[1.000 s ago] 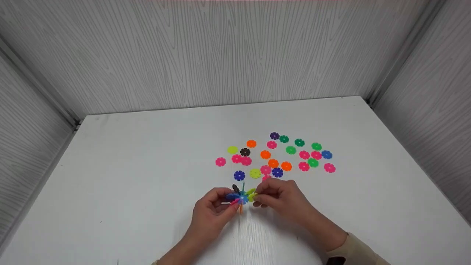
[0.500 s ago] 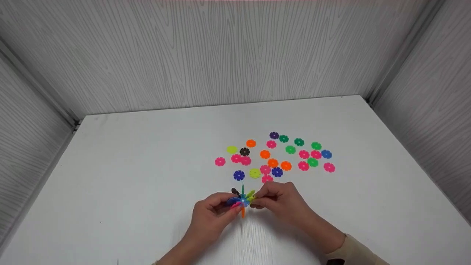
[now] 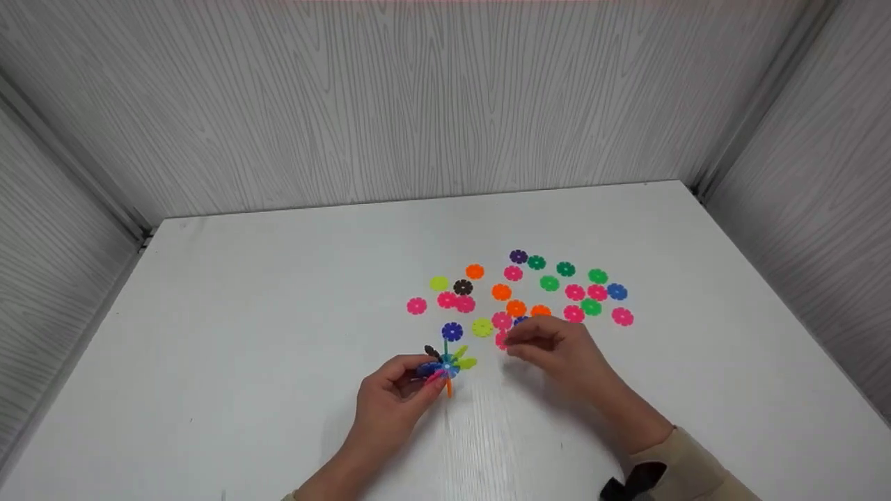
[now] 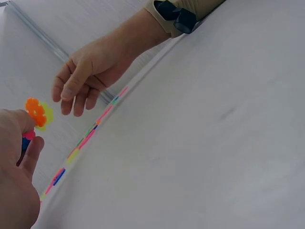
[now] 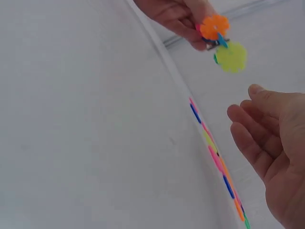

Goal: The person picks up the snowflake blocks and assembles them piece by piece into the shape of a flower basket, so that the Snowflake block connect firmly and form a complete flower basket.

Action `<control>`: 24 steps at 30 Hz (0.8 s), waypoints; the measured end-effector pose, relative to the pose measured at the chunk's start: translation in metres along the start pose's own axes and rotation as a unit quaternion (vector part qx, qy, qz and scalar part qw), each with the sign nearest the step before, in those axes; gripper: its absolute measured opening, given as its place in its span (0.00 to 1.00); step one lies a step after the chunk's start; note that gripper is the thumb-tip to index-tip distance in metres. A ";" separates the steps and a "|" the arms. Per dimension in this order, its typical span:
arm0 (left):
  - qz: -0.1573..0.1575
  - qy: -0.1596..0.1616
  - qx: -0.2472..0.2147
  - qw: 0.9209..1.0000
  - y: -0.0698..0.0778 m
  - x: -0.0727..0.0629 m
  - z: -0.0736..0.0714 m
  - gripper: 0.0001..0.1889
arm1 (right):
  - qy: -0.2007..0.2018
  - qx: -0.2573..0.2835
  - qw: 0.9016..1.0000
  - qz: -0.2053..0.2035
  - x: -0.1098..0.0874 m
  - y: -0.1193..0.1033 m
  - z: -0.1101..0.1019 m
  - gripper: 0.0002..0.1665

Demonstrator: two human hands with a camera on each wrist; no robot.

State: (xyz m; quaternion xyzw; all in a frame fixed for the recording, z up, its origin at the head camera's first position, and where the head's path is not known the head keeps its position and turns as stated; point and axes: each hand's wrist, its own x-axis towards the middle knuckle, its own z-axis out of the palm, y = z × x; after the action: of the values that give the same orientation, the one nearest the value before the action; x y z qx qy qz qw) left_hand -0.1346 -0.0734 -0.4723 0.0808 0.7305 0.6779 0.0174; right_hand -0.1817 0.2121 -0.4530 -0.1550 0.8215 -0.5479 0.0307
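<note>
My left hand [image 3: 393,390] pinches a small assembly of notched plastic flower discs. A light blue disc [image 3: 447,367] forms its centre, with yellow-green, orange, teal, black, dark blue and pink discs standing out around it like petals. In the right wrist view, a yellow-green disc [image 5: 232,57] and an orange disc [image 5: 214,27] of the assembly face the camera. To the right, apart from the assembly, is my right hand [image 3: 567,355], its fingers loosely bent and nothing between them. Its fingertips overlap a pink disc [image 3: 501,339] in the head view.
Several loose discs lie flat on the white table [image 3: 243,334] beyond the hands, among them a dark blue disc [image 3: 452,332], a yellow-green disc [image 3: 482,328] and a black disc [image 3: 463,287]. Wood-grain panels [image 3: 418,97] enclose the table at the back and sides.
My right hand has let go of the yellow-green disc, which stays on the assembly, and moved right and away toward the loose discs. My left hand has shifted slightly left with the assembly.
</note>
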 end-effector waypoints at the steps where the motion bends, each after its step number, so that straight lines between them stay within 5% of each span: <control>1: 0.000 0.003 0.001 1.000 0.000 0.000 0.000 0.16 | 0.017 -0.015 1.000 0.008 0.002 0.004 -0.005 0.11; 7: -0.001 0.009 0.007 1.000 0.000 0.001 0.000 0.16 | 0.052 -0.071 0.995 0.056 0.007 0.019 -0.016 0.12; 15: -0.002 0.009 0.003 1.000 0.002 0.001 -0.001 0.16 | 0.013 -0.113 0.990 0.078 0.011 0.024 -0.001 0.21; 24: 0.003 0.010 -0.006 1.000 0.000 0.001 0.000 0.16 | -0.042 -0.143 0.988 0.044 0.011 0.024 0.000 0.21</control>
State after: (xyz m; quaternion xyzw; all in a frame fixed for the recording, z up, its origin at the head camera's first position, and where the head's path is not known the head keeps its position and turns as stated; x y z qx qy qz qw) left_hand -0.1361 -0.0732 -0.4721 0.0765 0.7265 0.6828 0.0084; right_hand -0.1977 0.2176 -0.4732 -0.1443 0.8952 -0.4162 0.0672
